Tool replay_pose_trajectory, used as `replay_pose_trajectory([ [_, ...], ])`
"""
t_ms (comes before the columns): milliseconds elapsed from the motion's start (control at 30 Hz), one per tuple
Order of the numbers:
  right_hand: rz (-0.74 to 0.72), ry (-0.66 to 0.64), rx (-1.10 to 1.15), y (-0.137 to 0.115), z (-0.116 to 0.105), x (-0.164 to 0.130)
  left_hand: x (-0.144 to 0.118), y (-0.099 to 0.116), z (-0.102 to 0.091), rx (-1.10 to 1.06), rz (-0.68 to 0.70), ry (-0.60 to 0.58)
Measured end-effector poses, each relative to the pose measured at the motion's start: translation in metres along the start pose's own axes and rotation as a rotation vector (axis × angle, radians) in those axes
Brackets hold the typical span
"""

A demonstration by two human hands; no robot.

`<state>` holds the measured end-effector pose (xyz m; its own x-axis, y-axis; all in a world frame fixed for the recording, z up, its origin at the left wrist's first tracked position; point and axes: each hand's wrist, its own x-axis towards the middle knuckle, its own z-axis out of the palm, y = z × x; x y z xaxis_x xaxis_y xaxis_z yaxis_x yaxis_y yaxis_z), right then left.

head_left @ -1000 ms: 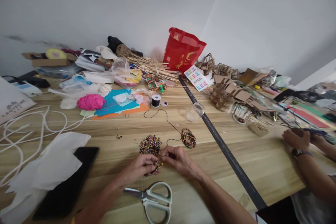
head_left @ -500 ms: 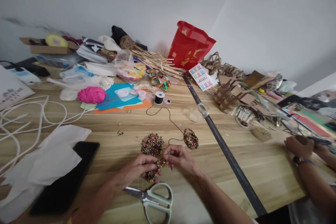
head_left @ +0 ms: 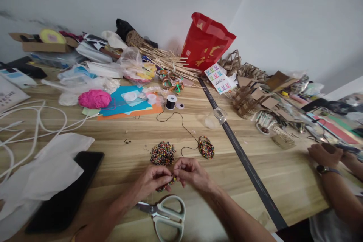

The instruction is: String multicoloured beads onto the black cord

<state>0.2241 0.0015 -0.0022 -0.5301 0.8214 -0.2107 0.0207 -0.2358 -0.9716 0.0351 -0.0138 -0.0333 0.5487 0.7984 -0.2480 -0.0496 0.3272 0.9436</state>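
My left hand (head_left: 154, 179) is closed on a string of small multicoloured beads (head_left: 164, 186), which hangs in a curve under its fingers. Close beside it, my right hand (head_left: 188, 172) pinches a dark cord at the end of the beads; the fingertips of both hands nearly meet. The black cord (head_left: 183, 121) runs across the table from a spool (head_left: 171, 102) to my right hand. A pile of loose-looking beads (head_left: 163, 153) lies just beyond my hands, and coiled beaded bracelets (head_left: 206, 147) lie to the right. Scissors (head_left: 167, 211) with pale handles rest below my hands.
On the left are a black tablet-like slab (head_left: 68, 193), white sheets (head_left: 53, 170) and white cables (head_left: 36, 124). Pink yarn (head_left: 95, 99), a red bag (head_left: 207, 43) and woven baskets (head_left: 245, 102) stand farther back. A co-worker's hands (head_left: 324, 157) are at the right edge.
My hands have drawn closer together, with the fingertips meeting at the cord. Less of the bead string shows between them. The view has shifted slightly.
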Motion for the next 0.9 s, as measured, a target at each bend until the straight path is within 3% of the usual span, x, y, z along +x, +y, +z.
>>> replay_pose_trajectory([
  [433,-0.186,0.045,-0.366,0.0,0.005,-0.01,-0.003,0.017,0.015,-0.062,-0.048,0.061],
  [700,-0.143,0.059,-0.297,0.001,0.006,-0.007,-0.004,0.02,0.016,-0.032,-0.103,0.074],
  [900,-0.046,-0.019,-0.091,-0.005,0.003,-0.007,-0.005,0.011,0.01,-0.072,-0.075,0.067],
])
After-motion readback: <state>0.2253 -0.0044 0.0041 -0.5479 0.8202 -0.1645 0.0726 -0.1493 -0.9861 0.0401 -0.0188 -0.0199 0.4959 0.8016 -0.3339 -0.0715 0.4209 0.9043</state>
